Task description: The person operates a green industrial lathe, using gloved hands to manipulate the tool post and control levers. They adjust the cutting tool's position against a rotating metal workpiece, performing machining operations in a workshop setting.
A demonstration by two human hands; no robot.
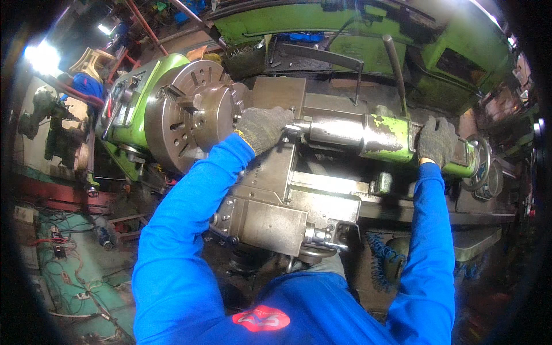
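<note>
The green tailstock (402,141) lies lengthwise along the lathe bed (345,187), its steel quill (330,129) pointing left toward the chuck (192,115). Left hand (261,127) fingers curl around the quill's tip; right hand (437,141) grips the tailstock body.

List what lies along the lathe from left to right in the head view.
Chuck → left hand → steel quill → green tailstock → right hand → handwheel.

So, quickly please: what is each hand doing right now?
Left hand: gloved, closed over the shiny metal quill beside the chuck.
Right hand: gloved, gripping the green tailstock.
</note>
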